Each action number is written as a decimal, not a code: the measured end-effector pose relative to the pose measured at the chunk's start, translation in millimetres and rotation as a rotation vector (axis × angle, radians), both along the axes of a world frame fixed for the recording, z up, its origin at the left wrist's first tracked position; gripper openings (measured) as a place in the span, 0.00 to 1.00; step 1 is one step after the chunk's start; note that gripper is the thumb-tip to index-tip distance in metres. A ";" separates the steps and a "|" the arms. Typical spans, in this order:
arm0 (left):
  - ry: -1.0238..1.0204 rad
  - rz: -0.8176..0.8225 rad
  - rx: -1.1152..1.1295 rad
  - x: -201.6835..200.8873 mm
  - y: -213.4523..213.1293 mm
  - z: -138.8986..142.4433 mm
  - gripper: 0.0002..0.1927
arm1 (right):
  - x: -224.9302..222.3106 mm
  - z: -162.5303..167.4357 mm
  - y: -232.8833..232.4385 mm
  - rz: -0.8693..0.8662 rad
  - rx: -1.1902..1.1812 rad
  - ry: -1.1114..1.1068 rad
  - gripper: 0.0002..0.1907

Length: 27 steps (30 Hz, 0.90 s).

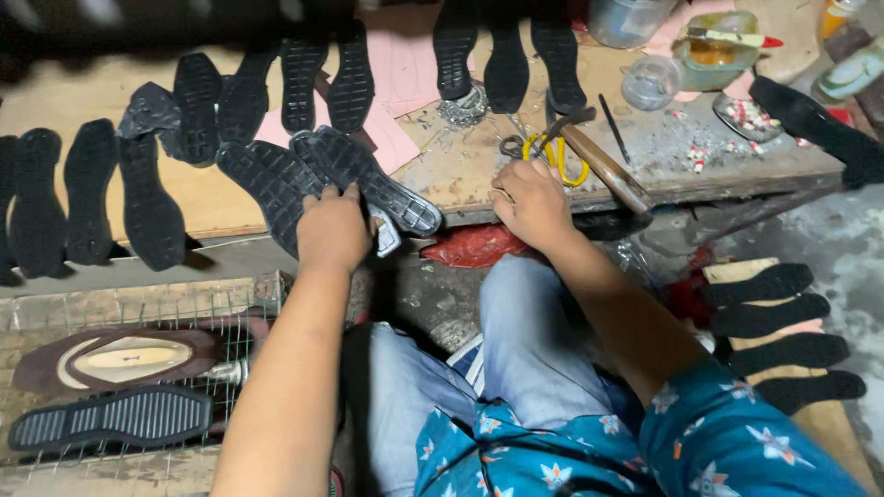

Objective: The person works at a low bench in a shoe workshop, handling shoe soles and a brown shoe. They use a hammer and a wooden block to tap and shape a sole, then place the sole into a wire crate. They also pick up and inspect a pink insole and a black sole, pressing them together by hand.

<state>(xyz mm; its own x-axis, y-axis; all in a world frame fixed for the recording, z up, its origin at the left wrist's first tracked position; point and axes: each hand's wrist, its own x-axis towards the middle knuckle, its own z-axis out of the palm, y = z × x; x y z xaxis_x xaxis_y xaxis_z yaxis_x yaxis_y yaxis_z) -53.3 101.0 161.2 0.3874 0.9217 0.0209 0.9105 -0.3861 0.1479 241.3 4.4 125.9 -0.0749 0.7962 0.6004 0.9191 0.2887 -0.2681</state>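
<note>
My left hand (331, 228) rests on the near end of a black ridged shoe sole (373, 179) that lies over another black sole (267, 184) at the front edge of the wooden workboard (212, 198); its fingers curl over the sole's end. My right hand (529, 204) sits at the board's front edge, fingers curled by yellow-handled scissors (557, 156), and whether it grips them I cannot tell. A hammer with a wooden handle (603, 170) lies just right of that hand.
Several black soles (147, 193) lie in rows across the board. A stack of soles (778, 336) sits on the floor at right. A wire rack (138, 304) at lower left holds a brown sandal (120, 359) and a sole. Jars, a glue pot (714, 51) and a plastic cup (649, 83) stand at back right.
</note>
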 end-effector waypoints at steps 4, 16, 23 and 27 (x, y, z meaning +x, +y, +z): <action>0.016 0.009 0.013 4.8 -12.1 8.7 0.31 | 3.7 1.2 -10.0 -0.057 -0.019 -0.013 0.06; 0.099 0.057 -0.007 54.7 -29.6 -8.6 0.35 | 43.6 -18.9 -47.9 -0.108 -0.061 0.007 0.16; 0.104 0.046 -0.013 76.5 -36.1 -16.5 0.36 | 21.0 -38.1 -92.5 -0.146 -0.158 0.037 0.27; 0.110 0.053 -0.023 78.4 -41.6 -19.4 0.36 | 17.2 -44.5 -106.0 -0.135 -0.200 0.030 0.34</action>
